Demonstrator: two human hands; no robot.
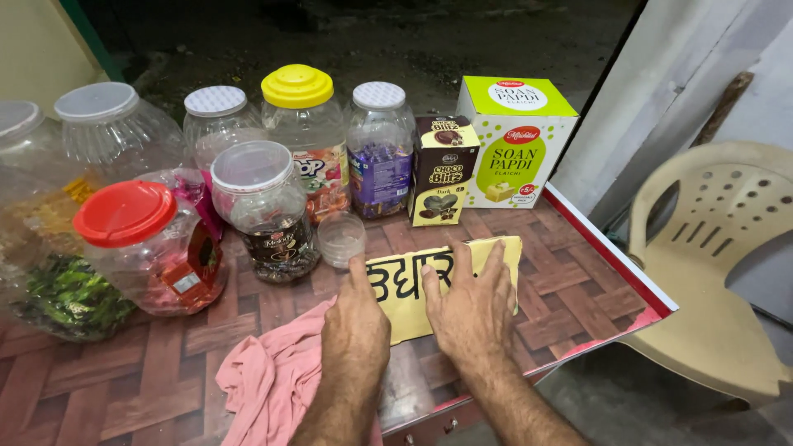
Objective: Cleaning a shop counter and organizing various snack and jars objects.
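A yellow paper sign (406,289) with black lettering lies flat on the brick-patterned table (578,297). My left hand (357,318) rests palm down at the sign's left edge, fingers closed together, over a pink cloth (277,376). Flat on the sign's right half lies my right hand (473,306), fingers spread and pressing on the paper. Neither hand grips anything.
Several plastic jars of sweets stand behind: a red-lidded jar (149,244), a clear-lidded jar (263,211), a yellow-lidded jar (301,132). A small clear cup (341,238), a brown box (443,169) and a white-green box (514,140) stand nearby. A beige plastic chair (719,272) is right of the table.
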